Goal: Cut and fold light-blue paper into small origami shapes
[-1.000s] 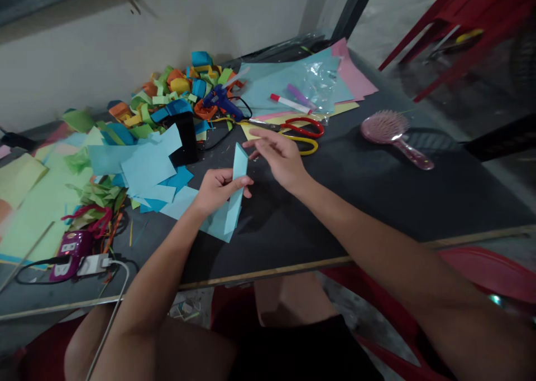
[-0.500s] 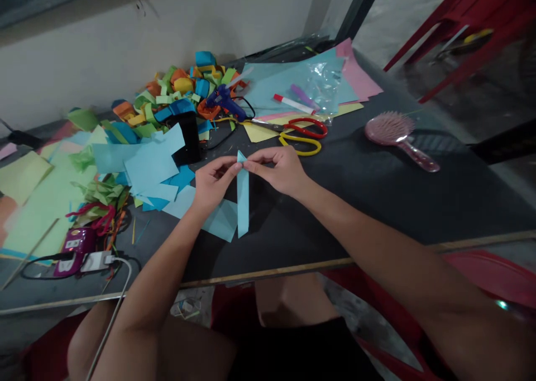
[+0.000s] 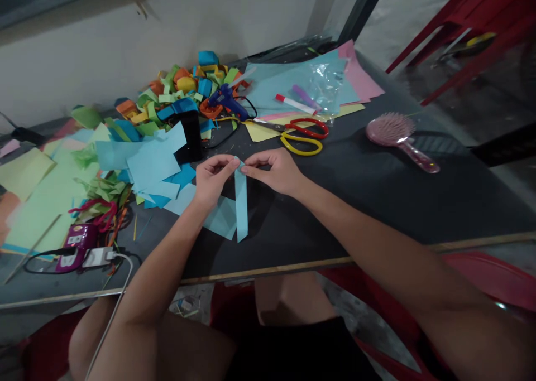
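A narrow light-blue paper strip (image 3: 242,208) hangs down from the fingers of both hands, over the dark table. My left hand (image 3: 213,179) pinches its top end from the left, thumb against fingers. From the right, my right hand (image 3: 274,172) grips the same top end, its fingertips almost meeting the left ones. The fingers partly cover the strip's upper end. Behind the strip, a flat light-blue sheet (image 3: 220,219) lies on the table. Scissors (image 3: 299,135) with one red and one yellow handle rest just beyond my right hand.
Folded colourful paper pieces (image 3: 167,93) are heaped by the wall, beside a blue glue gun (image 3: 228,101). Blue paper sheets (image 3: 153,163) lie left of my hands. A purple power adapter (image 3: 77,246) with cables sits front left. A pink hairbrush (image 3: 396,133) lies at right.
The pointed tip at the strip's top no longer stands up above the fingers; the top now looks flatter. Both hands stay close together on it. The view has shifted slightly.
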`<state>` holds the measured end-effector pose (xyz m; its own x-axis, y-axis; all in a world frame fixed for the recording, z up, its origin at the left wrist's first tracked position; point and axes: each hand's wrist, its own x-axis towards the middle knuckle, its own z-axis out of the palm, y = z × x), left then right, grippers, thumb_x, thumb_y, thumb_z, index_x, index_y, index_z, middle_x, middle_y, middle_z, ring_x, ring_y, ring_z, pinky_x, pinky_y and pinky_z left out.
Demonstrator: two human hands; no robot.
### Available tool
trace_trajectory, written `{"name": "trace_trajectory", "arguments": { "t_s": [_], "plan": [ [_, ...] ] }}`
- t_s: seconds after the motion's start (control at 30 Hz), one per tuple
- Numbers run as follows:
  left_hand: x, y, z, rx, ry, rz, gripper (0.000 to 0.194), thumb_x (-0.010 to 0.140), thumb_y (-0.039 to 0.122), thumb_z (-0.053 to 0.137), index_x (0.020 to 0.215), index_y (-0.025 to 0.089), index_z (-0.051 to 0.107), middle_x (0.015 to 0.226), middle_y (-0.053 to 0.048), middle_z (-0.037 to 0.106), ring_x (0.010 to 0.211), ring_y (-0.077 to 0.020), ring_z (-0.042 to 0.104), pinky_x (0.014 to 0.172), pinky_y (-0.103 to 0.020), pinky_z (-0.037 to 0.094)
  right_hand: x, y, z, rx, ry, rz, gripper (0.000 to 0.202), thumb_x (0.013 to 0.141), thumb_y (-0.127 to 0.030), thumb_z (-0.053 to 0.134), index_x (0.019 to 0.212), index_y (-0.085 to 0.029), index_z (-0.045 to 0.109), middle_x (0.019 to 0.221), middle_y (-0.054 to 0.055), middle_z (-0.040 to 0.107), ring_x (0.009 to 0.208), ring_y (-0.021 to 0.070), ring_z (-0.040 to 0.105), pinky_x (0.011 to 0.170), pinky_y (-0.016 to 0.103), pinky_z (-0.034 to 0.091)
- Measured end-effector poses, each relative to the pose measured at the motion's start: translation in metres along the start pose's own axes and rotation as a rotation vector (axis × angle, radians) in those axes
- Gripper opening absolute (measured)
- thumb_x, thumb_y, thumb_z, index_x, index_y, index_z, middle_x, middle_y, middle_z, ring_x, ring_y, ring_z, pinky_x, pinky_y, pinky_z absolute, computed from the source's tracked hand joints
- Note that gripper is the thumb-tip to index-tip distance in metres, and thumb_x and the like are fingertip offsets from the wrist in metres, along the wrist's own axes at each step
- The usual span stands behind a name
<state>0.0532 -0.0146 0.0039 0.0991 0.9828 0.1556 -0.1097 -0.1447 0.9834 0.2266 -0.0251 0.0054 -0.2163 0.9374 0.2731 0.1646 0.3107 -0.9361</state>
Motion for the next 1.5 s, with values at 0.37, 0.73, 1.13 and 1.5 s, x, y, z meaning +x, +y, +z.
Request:
{"name": "trace_trajectory", "arguments": {
  "t_s": [0.37,0.73,1.13,1.5],
  "plan": [
    [0.0,0.002,-0.004,0.047,0.017,-0.01,0.018,0.067,0.034,0.081,0.063,0.019,0.071,0.059,0.001,0.063,0.05,-0.0067,0.048,0.05,-0.021,0.041,-0.002,-0.003,-0.001,0.027,-0.06,0.06,0.028,0.073,-0.047,0.077,0.077,-0.019,0.077,0.072,0.004,0.075,0.065,0.0163,0.066,0.065,0.029,0.051],
    [0.001,0.003,-0.002,0.062,-0.112,-0.089,0.03,0.069,0.041,0.081,0.089,0.019,0.076,0.084,-0.004,0.074,0.071,-0.0134,0.065,0.057,-0.022,0.051,0.0,0.001,-0.001,0.031,0.072,0.046,0.033,0.074,-0.051,0.075,0.08,-0.019,0.078,0.073,0.005,0.075,0.062,0.0154,0.063,0.061,0.029,0.048],
    [-0.001,0.004,-0.003,0.12,-0.048,-0.15,0.03,0.082,0.047,0.07,0.077,0.018,0.064,0.077,-0.005,0.074,0.064,-0.0136,0.067,0.057,-0.024,0.054,0.022,0.041,-0.075,-0.954,0.316,0.29,0.041,0.079,-0.012,0.061,0.119,-0.01,0.064,0.12,0.024,0.063,0.115,0.0366,0.057,0.1,0.054,0.041],
    [0.001,0.01,-0.002,0.141,0.088,-0.025,0.037,0.09,0.056,0.058,0.087,0.021,0.048,0.076,0.0,0.07,0.044,-0.0075,0.061,0.038,-0.02,0.045,0.012,0.01,-0.073,-1.258,0.065,0.557,0.03,0.067,-0.014,0.07,0.096,-0.008,0.071,0.095,0.022,0.07,0.09,0.0363,0.067,0.074,0.044,0.05]
  ]
}}
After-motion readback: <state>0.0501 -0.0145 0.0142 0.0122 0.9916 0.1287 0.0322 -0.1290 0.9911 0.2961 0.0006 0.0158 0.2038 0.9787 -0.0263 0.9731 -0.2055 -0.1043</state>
